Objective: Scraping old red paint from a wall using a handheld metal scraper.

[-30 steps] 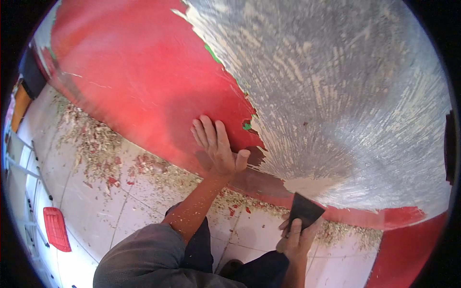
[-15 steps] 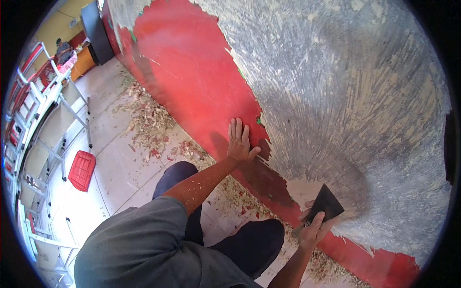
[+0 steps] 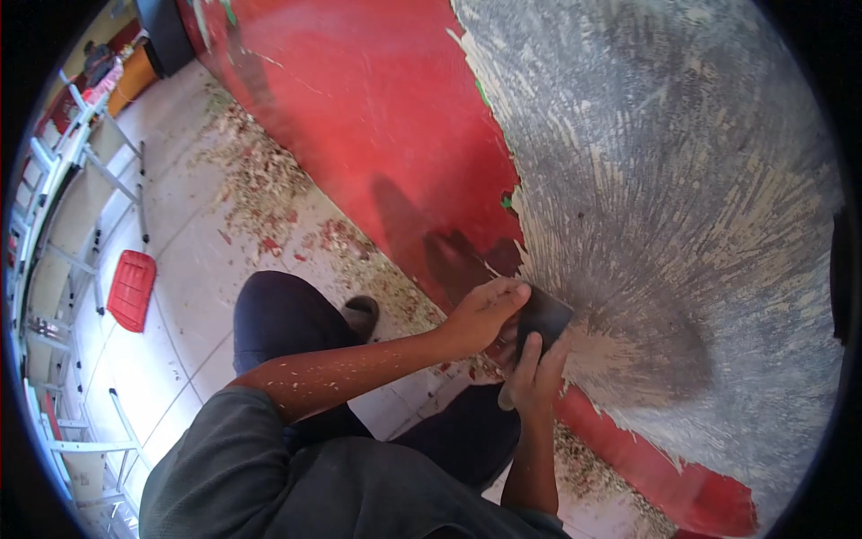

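Observation:
A scraper (image 3: 546,321) with a wide dark blade is held in front of the wall. My right hand (image 3: 537,375) is closed around it from below, fingers lying against the blade. From the left, my left hand (image 3: 482,314) grips the blade's edge, its thumb near the upper corner; its other fingers are partly hidden behind. Red paint (image 3: 377,117) covers the wall's lower part, ending in a ragged edge. Beyond that edge lies a grey and beige scraped surface (image 3: 682,198) with fan-like streaks. Shadows of my hands fall on the wall.
Paint flakes (image 3: 256,171) lie scattered on the tiled floor (image 3: 193,296) along the wall's foot. At left are a red plastic piece (image 3: 132,290) and several metal-framed chairs or stands (image 3: 112,166). Far back, a person (image 3: 99,65) is near an orange desk (image 3: 135,76) and dark cabinet (image 3: 163,36).
My left hand has left the red wall and come down to grip the scraper's blade. My right hand has drawn the scraper up and left, off the scraped surface. The view has shifted.

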The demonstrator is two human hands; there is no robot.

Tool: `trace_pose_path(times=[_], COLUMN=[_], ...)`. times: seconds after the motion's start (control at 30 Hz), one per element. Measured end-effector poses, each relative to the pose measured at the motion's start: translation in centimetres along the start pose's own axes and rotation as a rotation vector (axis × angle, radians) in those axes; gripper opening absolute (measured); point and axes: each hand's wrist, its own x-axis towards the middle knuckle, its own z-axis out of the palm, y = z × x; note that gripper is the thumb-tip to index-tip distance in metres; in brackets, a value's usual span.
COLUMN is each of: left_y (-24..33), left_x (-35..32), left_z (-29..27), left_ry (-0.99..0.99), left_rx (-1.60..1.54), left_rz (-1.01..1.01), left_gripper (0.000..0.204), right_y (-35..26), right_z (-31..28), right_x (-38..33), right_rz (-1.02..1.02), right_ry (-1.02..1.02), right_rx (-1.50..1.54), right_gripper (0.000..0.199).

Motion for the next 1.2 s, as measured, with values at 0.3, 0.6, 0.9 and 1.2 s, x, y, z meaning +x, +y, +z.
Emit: trace_pose_path(times=[0.3, 0.6, 0.9, 1.2], left_y=[-3.8, -2.7, -2.0, -2.5], left_x=[2.7, 3.3, 3.6, 3.0], left_z=[2.4, 3.7, 3.6, 4.1], left_ry=[0.000, 0.074, 0.107, 0.139], left_rx=[-0.595, -0.710, -0.732, -0.634], left_rz=[0.103, 0.068, 0.050, 0.011], left_gripper=[0.030, 0.031, 0.036, 0.036], right_y=[-0.1, -2.2, -3.7, -3.1], right_z=[1.9, 2.1, 1.9, 1.1], right_x=[2.3, 3.1, 3.4, 2.2], right_rz=[-0.043, -0.051, 0.038, 0.030], right_ry=[0.178, 0.224, 0.145, 0.161], right_rx=[-0.562, -0.687, -0.729, -0.726], right_gripper=[0.040, 0.039, 0.049, 0.048])
